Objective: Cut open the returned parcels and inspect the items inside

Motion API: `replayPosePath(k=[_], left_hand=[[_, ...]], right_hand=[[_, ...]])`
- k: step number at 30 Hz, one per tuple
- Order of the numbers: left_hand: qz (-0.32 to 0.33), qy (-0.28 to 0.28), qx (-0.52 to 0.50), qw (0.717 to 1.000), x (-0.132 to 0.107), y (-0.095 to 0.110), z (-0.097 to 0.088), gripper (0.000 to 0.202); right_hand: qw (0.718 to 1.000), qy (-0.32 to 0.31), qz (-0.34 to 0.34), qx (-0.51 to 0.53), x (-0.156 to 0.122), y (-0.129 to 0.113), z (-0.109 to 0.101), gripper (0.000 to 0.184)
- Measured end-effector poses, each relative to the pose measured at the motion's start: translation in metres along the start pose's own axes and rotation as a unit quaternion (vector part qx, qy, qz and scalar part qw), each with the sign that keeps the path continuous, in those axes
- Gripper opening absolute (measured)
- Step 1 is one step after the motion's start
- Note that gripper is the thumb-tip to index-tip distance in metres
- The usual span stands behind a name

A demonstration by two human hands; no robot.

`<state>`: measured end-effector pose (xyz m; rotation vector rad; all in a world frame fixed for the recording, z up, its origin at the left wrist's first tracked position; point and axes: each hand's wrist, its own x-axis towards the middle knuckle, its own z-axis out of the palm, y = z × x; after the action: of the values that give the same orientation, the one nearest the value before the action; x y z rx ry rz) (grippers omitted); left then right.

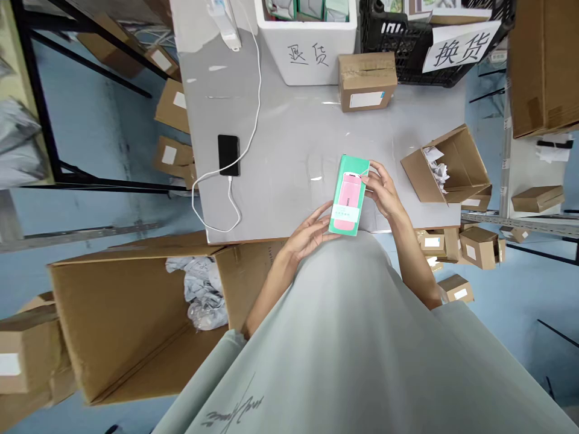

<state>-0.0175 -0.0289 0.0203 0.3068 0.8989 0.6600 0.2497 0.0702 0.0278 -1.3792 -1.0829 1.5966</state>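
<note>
A green product box (349,194) with a pink device pictured on its face is held between my two hands, just over the table's front edge. My left hand (310,234) supports its lower left side, fingers stretched along and partly behind it. My right hand (380,190) grips the upper right edge, thumb and fingers closed on it. To the left on the table, a black phone (228,155) lies with a white cable (259,90) plugged in. At the right stands an open cardboard box (465,163) with crumpled paper (438,169) inside.
At the table's back are a white bin (307,54), a closed carton (368,81), a black crate (393,42) and a white power strip (224,24). A large open carton (122,325) with crumpled packaging (203,295) sits at lower left. Shelving and several cartons flank both sides.
</note>
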Motion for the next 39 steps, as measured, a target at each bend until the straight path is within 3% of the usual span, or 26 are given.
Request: replayPosePath(k=[4, 11, 17, 22, 25, 31, 35, 39], left_hand=[[0.036, 0.026, 0.030, 0.999, 0.002, 0.006, 0.008, 0.080], [0.039, 0.042, 0.016, 0.998, 0.003, 0.003, 0.012, 0.082], [-0.015, 0.014, -0.082, 0.996, -0.001, -0.003, -0.001, 0.058], [-0.053, 0.000, -0.117, 0.992, 0.001, -0.008, 0.005, 0.051], [-0.028, -0.008, -0.054, 0.998, 0.004, -0.003, 0.016, 0.063], [0.034, 0.040, 0.067, 0.996, 0.018, 0.009, 0.034, 0.070], [0.023, 0.065, 0.070, 0.995, 0.027, 0.011, 0.037, 0.079], [0.031, 0.089, 0.046, 0.995, 0.033, 0.016, 0.039, 0.078]], right_hand=[[1.000, 0.027, 0.004, -0.008, -0.003, -0.003, -0.001, 0.073], [1.000, 0.023, -0.007, -0.012, -0.004, -0.007, -0.003, 0.075], [1.000, -0.013, -0.006, 0.024, -0.005, -0.016, -0.006, 0.073], [0.997, -0.051, 0.002, 0.059, -0.004, -0.026, -0.007, 0.074], [0.999, -0.024, 0.003, 0.045, 0.001, -0.024, -0.014, 0.068], [0.998, 0.053, 0.032, 0.028, 0.009, -0.005, -0.029, 0.057], [0.996, 0.056, 0.059, 0.046, 0.009, 0.000, -0.028, 0.056], [0.992, 0.072, 0.064, 0.082, 0.013, 0.006, -0.018, 0.070]])
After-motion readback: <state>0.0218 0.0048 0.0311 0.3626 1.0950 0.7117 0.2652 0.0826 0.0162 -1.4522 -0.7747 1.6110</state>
